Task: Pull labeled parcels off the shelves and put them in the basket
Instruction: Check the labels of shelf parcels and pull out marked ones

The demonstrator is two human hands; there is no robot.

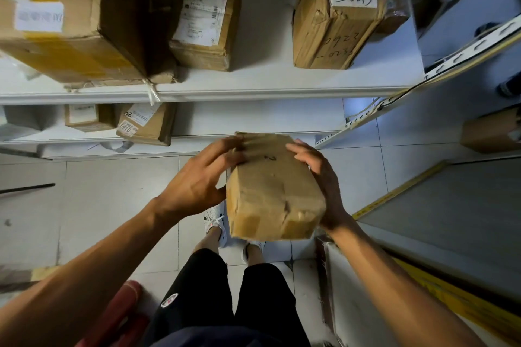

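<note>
Below the shelves, left hand [197,177] and right hand [321,175] clasp a brown parcel [270,191].

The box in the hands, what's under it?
Below the held box are white sneakers, bare legs and floor tiles. The box hides part of the shoes; its underside can't be seen.

Dim, bluish light from the right; wide-angle edges bend, corners blur.
</note>
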